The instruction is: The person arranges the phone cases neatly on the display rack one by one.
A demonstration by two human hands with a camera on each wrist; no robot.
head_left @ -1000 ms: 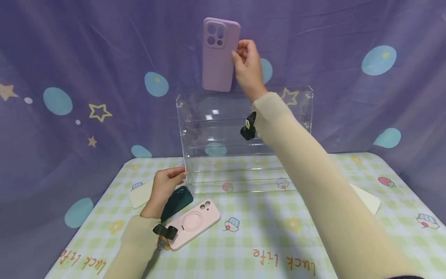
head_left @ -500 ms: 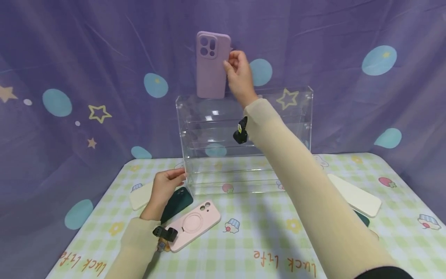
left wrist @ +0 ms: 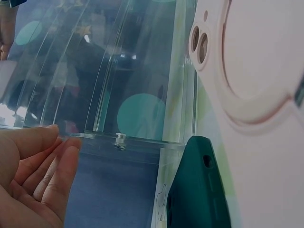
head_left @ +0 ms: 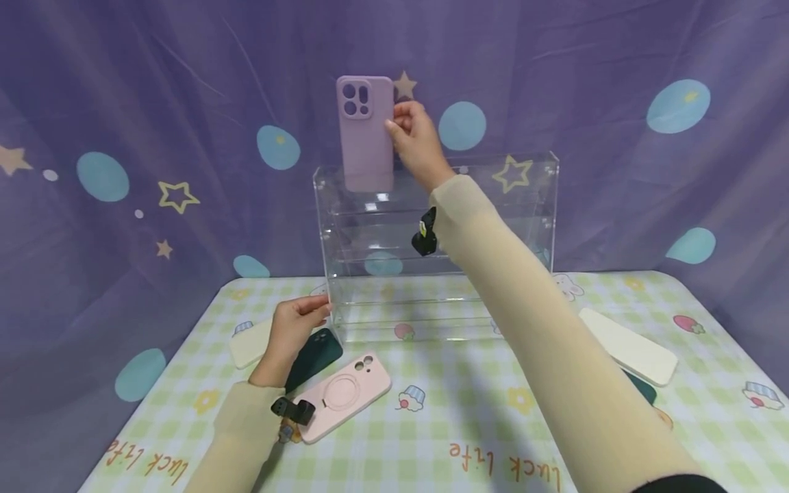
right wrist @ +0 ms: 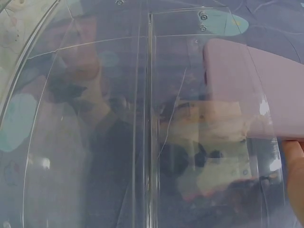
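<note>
In the head view my right hand [head_left: 420, 144] pinches the right edge of a lilac phone case [head_left: 368, 147]. The case stands upright, its camera cutouts at the top, and its lower end overlaps the upper left of a clear acrylic display rack [head_left: 425, 301]. The right wrist view shows the lilac case [right wrist: 251, 90] partly through the clear plastic, with a bit of my hand below it. My left hand [head_left: 290, 335] holds the rack's left side edge low down, between thumb and fingers. Close by lie a dark green phone case [head_left: 313, 359] and a pink phone case [head_left: 351, 397] with a ring.
A cream phone case [head_left: 249, 344] lies partly behind my left hand. On the right of the checked tablecloth [head_left: 431, 452] are a white phone case [head_left: 635, 349] and a dark green piece [head_left: 641, 388] under it. A purple curtain [head_left: 185, 89] hangs behind the rack.
My right hand has brought the lilac case down and a little left, so that its lower end now overlaps the rack's top. My left hand stays on the rack's side.
</note>
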